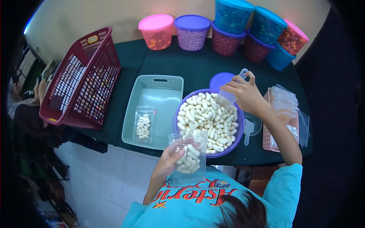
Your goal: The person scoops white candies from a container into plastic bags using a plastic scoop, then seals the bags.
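Note:
My left hand [166, 162] grips a clear zip bag [199, 173] by its side, with white capsule-shaped pieces [188, 161] inside. Just beyond it stands a round purple tub [176, 125], heaped with the same white pieces [205, 119]. My right hand [245, 91] is closed around a translucent plastic scoop [225, 99], tilted low over the tub's far right side. Whether the scoop holds any pieces is hard to make out. To the left, a filled bag [144, 125] lies in a pale green tray [127, 131].
A maroon basket [91, 72] of small packed items stands at left, with another person [28, 110] beyond it. Several lidded tubs [192, 32] line the wall. A pink basket [267, 131] of plastic bags [284, 100] and a white scoop [248, 129] are at right.

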Demonstrator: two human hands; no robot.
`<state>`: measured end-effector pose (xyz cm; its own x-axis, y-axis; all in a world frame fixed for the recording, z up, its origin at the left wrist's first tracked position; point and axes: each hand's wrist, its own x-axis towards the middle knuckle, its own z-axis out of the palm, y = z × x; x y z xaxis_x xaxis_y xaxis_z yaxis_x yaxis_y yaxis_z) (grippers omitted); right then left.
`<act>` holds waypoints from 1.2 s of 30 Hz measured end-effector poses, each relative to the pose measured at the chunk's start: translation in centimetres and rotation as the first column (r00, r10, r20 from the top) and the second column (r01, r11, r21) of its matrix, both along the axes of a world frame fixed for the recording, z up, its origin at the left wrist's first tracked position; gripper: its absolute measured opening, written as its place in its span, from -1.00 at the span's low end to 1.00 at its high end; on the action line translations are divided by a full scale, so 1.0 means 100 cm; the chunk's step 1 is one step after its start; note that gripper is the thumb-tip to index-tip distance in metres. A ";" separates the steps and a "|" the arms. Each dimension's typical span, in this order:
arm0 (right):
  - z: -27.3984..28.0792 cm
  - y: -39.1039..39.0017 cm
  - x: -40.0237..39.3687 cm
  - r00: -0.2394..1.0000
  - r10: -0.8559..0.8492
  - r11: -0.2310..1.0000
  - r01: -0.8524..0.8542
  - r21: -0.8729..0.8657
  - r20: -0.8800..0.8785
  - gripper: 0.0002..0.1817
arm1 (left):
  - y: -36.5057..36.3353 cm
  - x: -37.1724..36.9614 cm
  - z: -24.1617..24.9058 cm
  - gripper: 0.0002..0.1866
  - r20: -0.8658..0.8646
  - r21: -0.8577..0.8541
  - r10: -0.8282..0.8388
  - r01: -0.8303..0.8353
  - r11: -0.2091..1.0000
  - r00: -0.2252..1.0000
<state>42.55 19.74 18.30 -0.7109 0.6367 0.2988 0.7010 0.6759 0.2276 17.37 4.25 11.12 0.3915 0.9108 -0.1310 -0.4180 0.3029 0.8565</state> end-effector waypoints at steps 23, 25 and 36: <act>0.035 0.017 0.002 0.927 -0.059 0.790 -0.183 -0.586 -0.369 -0.40 | 0.019 -0.002 -0.001 -0.32 0.262 -0.082 -0.076 0.101 0.992 0.962; 0.046 0.013 -0.004 0.919 0.021 0.839 -0.231 -0.493 -0.395 -0.40 | 0.024 -0.003 0.008 -0.33 0.213 -0.085 -0.137 0.158 0.984 0.967; 0.083 -0.062 -0.085 0.963 0.248 0.965 -0.256 -0.065 -0.104 -0.71 | 0.050 -0.016 0.011 -0.22 0.082 -0.020 -0.297 0.300 0.954 0.951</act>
<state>34.03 13.50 26.65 -0.8223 0.4644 0.3290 0.5215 0.8463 0.1087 15.77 9.26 12.23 0.6551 0.7464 -0.1168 -0.3687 0.4508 0.8129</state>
